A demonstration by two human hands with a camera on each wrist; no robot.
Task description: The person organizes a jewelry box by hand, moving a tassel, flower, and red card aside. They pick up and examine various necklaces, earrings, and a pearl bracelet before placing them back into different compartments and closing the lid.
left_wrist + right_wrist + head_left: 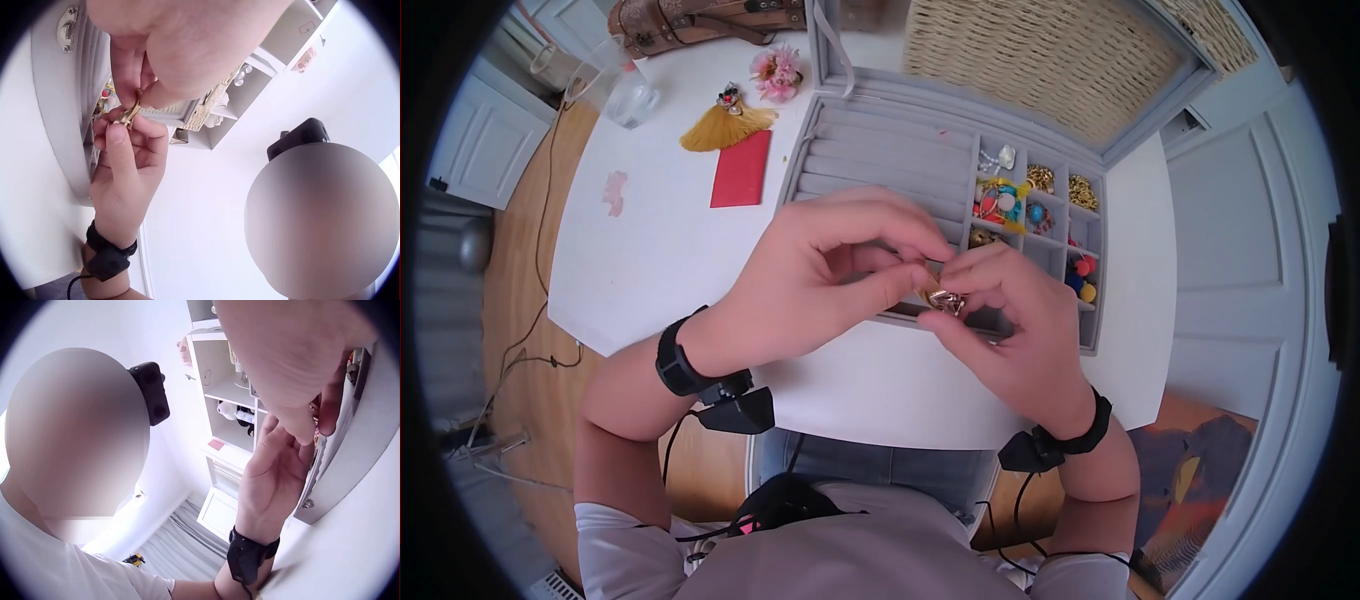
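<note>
Gold-toned jewellery piece (946, 300) between our hands, left hand (795, 275) and right hand (1040, 330) pinching opposite sides, over jewellery box (880, 145)

There were one open jewelry box (890, 143), two heaps of gold jewelry (1082, 191), one red card (740, 170), one yellow tassel (725, 127), one pink flower bunch (777, 73) and two black wristbands (677, 358). The clear glassware (632, 102) was too indistinct to count.

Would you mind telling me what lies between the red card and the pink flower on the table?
A yellow tassel lies between the red card and the pink flower, as the head view shows.
</note>
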